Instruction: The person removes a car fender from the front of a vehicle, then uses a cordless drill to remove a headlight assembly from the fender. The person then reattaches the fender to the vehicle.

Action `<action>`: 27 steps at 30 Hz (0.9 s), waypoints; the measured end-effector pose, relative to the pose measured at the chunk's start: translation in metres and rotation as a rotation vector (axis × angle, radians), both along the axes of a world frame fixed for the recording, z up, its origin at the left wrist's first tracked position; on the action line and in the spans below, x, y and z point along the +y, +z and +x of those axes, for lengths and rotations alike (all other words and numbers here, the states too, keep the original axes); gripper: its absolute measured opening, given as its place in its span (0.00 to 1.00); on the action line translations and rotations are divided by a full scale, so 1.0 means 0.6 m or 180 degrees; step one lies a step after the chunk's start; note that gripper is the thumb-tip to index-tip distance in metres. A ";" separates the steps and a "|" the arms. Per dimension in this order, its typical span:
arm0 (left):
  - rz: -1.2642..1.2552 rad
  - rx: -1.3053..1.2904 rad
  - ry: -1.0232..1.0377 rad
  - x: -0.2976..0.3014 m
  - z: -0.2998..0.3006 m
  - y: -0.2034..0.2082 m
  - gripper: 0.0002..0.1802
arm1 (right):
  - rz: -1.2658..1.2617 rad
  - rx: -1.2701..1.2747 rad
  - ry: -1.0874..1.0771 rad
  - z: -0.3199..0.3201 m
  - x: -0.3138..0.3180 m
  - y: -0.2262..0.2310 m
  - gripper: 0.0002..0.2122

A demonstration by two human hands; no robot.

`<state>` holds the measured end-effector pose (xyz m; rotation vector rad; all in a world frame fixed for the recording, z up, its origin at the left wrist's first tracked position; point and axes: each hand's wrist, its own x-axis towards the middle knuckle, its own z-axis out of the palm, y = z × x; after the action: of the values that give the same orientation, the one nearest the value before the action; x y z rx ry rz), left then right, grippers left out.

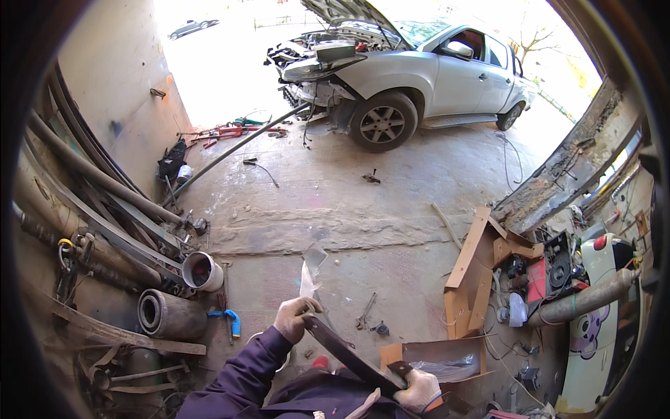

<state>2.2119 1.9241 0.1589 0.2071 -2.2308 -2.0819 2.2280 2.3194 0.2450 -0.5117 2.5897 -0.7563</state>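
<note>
Concrete flooring (391, 286) runs from a cluttered workshop bay out to a bright yard, where a silvery-white pickup (460, 80) stands nose-left with its hood (363, 21) raised and its front end stripped to exposed parts. Nearer the camera, a person in a dark purple sleeve (241, 373) holds a long dark strip (349, 358) low in front of the body, well apart from the vehicle. Gloved fingers of the left hand (296, 320) are closed around its upper end, while the right hand (420, 391), an orange band at its cuff, grips near the lower end, so that the piece slants down from left to right. Judging by what shows, work stands partway: the strip is in hand and joined to nothing visible, and the pickup's nose is open, with no bumper cover over it. Whether the strip itself is finished cannot be told, and its underside is hidden. Just beyond the left hand lies a pale, ragged sheet (313, 269) of unclear material. Beside the right hand sits an open cardboard box (447, 351) with clear plastic (453, 366) inside; a larger, unfolded carton (471, 255) lies behind it. A wrench-like tool (366, 311) rests on the floor ahead, touched by neither hand, and a whitish bucket (202, 271) and a thick hollow cylinder (164, 314) line the left side.
</note>
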 end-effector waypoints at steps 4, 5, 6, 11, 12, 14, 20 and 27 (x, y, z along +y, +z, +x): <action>0.0305 0.0599 0.0804 -0.080 -0.051 -0.065 0.41 | -0.0004 -0.0052 0.0431 -0.129 -0.087 0.028 0.23; 0.0496 0.0424 0.0994 -0.105 -0.061 -0.088 0.47 | -0.0266 0.0052 0.0657 -0.165 -0.107 0.036 0.23; 0.0512 0.0273 0.1237 -0.129 -0.073 -0.115 0.52 | -0.0315 0.0034 0.0813 -0.202 -0.131 0.040 0.23; 0.1211 0.0483 0.1729 -0.236 -0.135 -0.200 0.57 | 0.0049 -0.0051 0.1426 -0.410 -0.243 0.039 0.27; 0.1102 0.0402 0.1837 -0.244 -0.140 -0.203 0.60 | 0.0116 -0.0100 0.1491 -0.449 -0.258 0.031 0.29; 0.0605 0.0531 0.2159 -0.255 -0.165 -0.200 0.58 | -0.0026 0.0090 0.1560 -0.538 -0.292 0.011 0.33; -0.1004 -0.0070 0.3200 -0.205 -0.270 -0.197 0.45 | 0.0222 -0.0125 0.1766 -0.755 -0.358 -0.091 0.38; -0.1144 -0.0185 0.2264 -0.271 -0.509 -0.173 0.53 | 0.0279 -0.0233 0.1782 -0.973 -0.460 -0.260 0.37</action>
<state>1.9065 1.7617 0.0549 0.8826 -2.0753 -1.3043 1.6444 2.0433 0.0890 -1.0921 2.2285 -0.4542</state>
